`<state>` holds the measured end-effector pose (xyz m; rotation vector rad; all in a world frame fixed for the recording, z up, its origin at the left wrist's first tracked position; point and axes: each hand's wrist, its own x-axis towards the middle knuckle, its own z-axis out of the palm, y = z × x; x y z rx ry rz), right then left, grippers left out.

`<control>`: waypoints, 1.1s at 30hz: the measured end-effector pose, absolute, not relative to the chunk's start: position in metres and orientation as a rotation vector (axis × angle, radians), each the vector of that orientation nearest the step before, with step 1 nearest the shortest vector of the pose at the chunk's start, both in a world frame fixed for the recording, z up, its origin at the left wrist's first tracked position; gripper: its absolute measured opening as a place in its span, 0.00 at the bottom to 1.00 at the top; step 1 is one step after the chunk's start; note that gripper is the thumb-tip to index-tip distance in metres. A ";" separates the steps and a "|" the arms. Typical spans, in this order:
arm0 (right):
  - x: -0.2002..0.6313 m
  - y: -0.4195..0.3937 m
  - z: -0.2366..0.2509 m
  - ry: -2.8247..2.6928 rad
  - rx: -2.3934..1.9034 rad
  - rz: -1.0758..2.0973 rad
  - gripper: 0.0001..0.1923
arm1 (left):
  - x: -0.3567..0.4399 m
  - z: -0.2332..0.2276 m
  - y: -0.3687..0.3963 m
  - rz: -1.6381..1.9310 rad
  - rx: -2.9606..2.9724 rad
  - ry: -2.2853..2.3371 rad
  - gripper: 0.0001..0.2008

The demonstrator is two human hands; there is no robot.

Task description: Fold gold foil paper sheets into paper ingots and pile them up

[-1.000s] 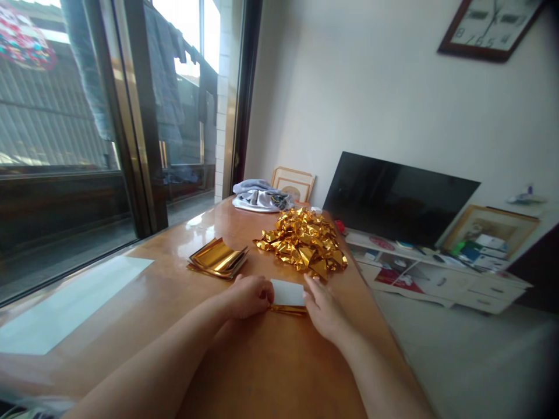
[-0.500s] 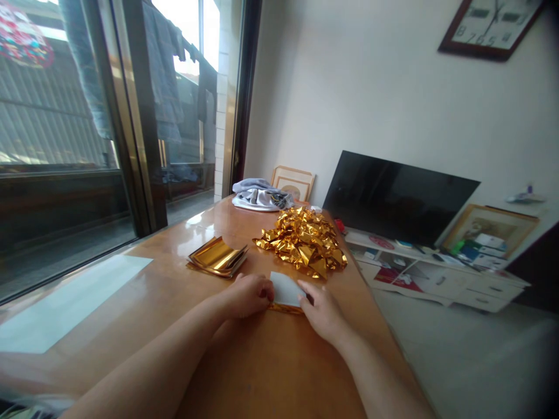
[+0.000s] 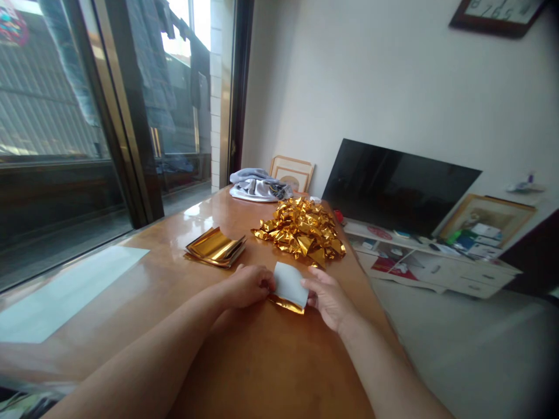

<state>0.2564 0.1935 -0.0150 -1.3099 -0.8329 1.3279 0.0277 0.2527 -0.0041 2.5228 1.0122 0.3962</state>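
The sheet (image 3: 290, 283) is pale grey edged with gold, the pile (image 3: 303, 230) gold, the table (image 3: 262, 361) orange-brown.

Daylight reaches me from the glass door (image 3: 48, 105) left of my table (image 3: 266, 366), glaring off its far left; right of it, the floor (image 3: 441, 326) blurs toward a dark corner.

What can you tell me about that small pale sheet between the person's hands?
The sheet looks like thin paper, pale and matt on its upward face, with a shiny gold strip along the near edge that seems folded. It lies slightly askew, over the tabletop; whether it touches the wood is unclear. The left hand grips its left side, and the right hand holds its right side.
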 end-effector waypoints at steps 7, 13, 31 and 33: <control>0.263 0.194 -0.015 -0.788 -1.214 1.413 0.17 | 0.030 -0.008 0.254 0.532 2.384 1.095 0.10; 0.265 0.194 -0.013 -0.675 -1.164 1.352 0.12 | 0.035 -0.008 0.255 0.688 2.259 1.183 0.17; 0.245 0.184 -0.010 -0.581 -0.808 1.642 0.12 | 0.045 -0.024 0.251 0.753 2.078 1.120 0.22; 0.243 0.180 -0.008 -0.612 -0.822 1.687 0.13 | 0.045 -0.021 0.251 0.776 2.078 1.119 0.19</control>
